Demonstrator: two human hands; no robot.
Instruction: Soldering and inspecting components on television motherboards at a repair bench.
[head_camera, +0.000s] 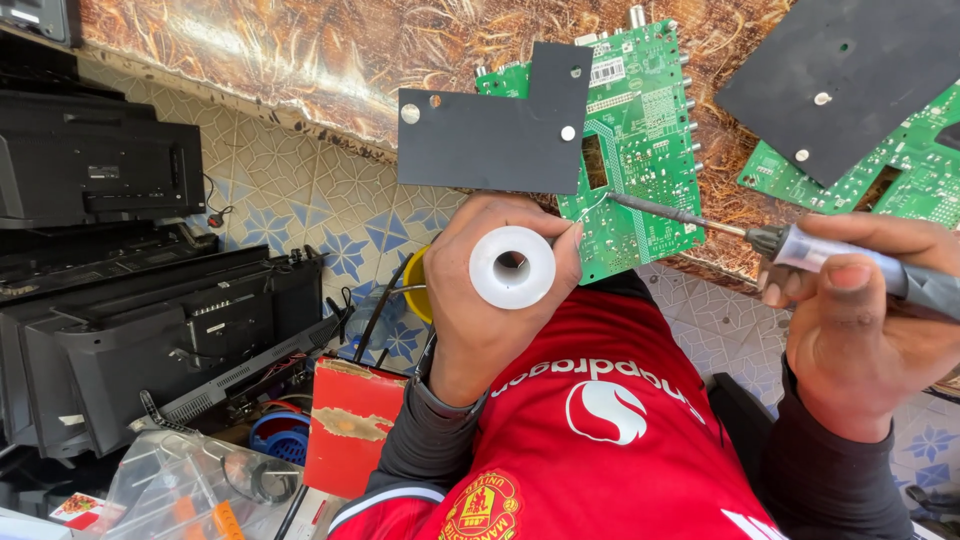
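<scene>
Left hand (490, 300) gripping a white solder spool (512, 266), fingers wrapped around it, hollow core facing the camera, a thin strand of solder wire (590, 207) running up from it onto the green circuit board (632, 150); right hand (860, 320) closing around the grey handle of a soldering iron (800, 245), thumb pressing on top, its slim metal tip (612, 196) reaching left and meeting the wire's end on the board, just below a rectangular cut-out; board lying on the brown patterned surface (300, 50), lower edge hanging past the rim, a dark L-shaped plate (500, 135) covering its left part; second green board (900, 170) with another dark plate (850, 70) sitting well apart at the upper right; red jersey (600, 440) over dark long sleeves filling the lower middle; black television housings (110, 300) stacking up at the left against a tiled wall with blue star patterns (310, 190); worn red box (350, 425) standing beside the left forearm, something yellow and round (417, 285) peeking out behind the left hand, too hidden for telling what; clear plastic bag (180, 485) with small tools lying at the bottom left
</scene>
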